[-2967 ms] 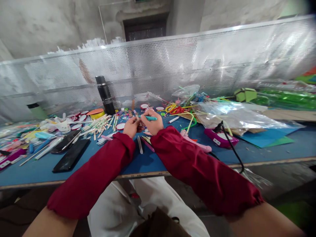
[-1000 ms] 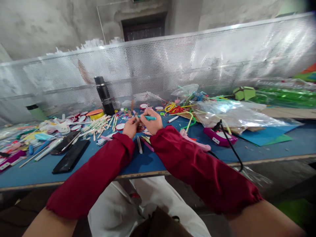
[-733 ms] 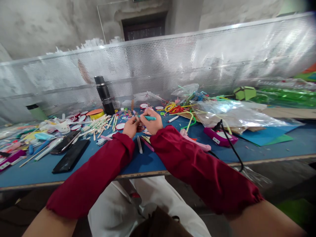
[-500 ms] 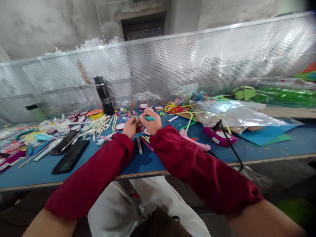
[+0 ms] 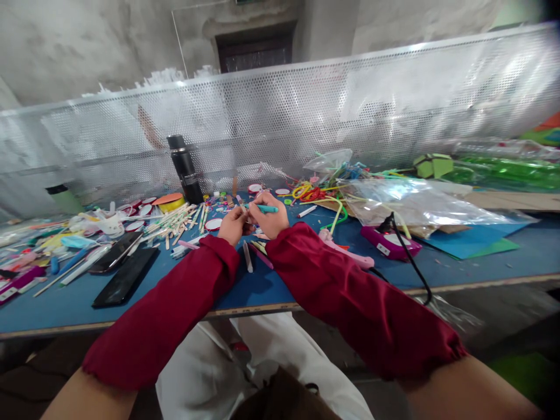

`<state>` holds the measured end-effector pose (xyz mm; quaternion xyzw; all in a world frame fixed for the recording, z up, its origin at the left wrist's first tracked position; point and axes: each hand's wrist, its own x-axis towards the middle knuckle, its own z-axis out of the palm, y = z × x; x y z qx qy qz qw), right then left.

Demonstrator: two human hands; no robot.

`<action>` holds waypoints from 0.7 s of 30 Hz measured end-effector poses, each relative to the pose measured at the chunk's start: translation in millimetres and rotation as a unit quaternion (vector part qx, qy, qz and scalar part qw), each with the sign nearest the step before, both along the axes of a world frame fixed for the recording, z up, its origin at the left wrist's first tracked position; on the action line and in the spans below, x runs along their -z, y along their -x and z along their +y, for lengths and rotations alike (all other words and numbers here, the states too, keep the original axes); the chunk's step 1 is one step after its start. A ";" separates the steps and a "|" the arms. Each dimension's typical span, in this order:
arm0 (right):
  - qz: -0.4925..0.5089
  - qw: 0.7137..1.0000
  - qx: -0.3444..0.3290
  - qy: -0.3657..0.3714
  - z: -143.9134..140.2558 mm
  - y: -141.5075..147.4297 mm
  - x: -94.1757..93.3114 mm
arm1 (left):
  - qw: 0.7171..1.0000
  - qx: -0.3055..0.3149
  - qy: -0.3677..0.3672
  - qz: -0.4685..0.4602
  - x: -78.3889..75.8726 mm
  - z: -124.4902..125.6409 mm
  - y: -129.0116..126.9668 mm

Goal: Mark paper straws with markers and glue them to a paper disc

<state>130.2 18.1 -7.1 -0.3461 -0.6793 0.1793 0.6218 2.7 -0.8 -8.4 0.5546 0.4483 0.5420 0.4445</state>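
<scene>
Both hands meet over the middle of the blue tabletop (image 5: 271, 291), a little beyond its near edge, with dark red sleeves (image 5: 350, 291) running back toward the camera. The right hand (image 5: 270, 220) grips a teal pen (image 5: 262, 208): its fingers are curled and pressed together round the barrel, which lies nearly level and sticks out to the right past the knuckles, while the tip end points left toward the other hand. The left hand (image 5: 233, 224) sits just beside it, its fingers bunched and pinching a small pale stick (image 5: 241, 203) that rises from the fingertips and leans toward the far left. The pen's tip and the stick come together between the two hands; whether they actually touch is too small to tell.

On the tabletop just near of the hands lie a white stick (image 5: 248, 257) and a pink stick (image 5: 261, 255). To the left are a scatter of wooden sticks (image 5: 179, 219), two dark phones (image 5: 125, 274) and a black flask (image 5: 185, 169) standing upright by the perforated metal screen (image 5: 306, 111). To the right lie a pink glue gun (image 5: 345, 251), a magenta device (image 5: 391, 244) with a black cable, a tangle of coloured pipe cleaners (image 5: 315, 191) and a clear plastic bag (image 5: 415, 204).
</scene>
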 end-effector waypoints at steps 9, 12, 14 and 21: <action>-0.017 1.000 -0.002 -0.006 1.9 -0.5 1.1 | 1.000 -0.004 -0.015 0.015 1.1 2.4 2.7; -0.019 1.000 0.015 -0.014 0.9 -1.0 -1.1 | 0.999 -0.003 -0.026 0.020 2.6 4.4 4.0; -0.025 0.999 0.021 -0.021 -0.1 -1.0 -2.6 | 0.999 -0.005 -0.026 0.023 2.9 5.2 4.4; -0.032 0.999 0.021 -0.021 -2.0 -1.1 -4.8 | 0.999 -0.004 -0.026 0.031 2.6 5.9 4.7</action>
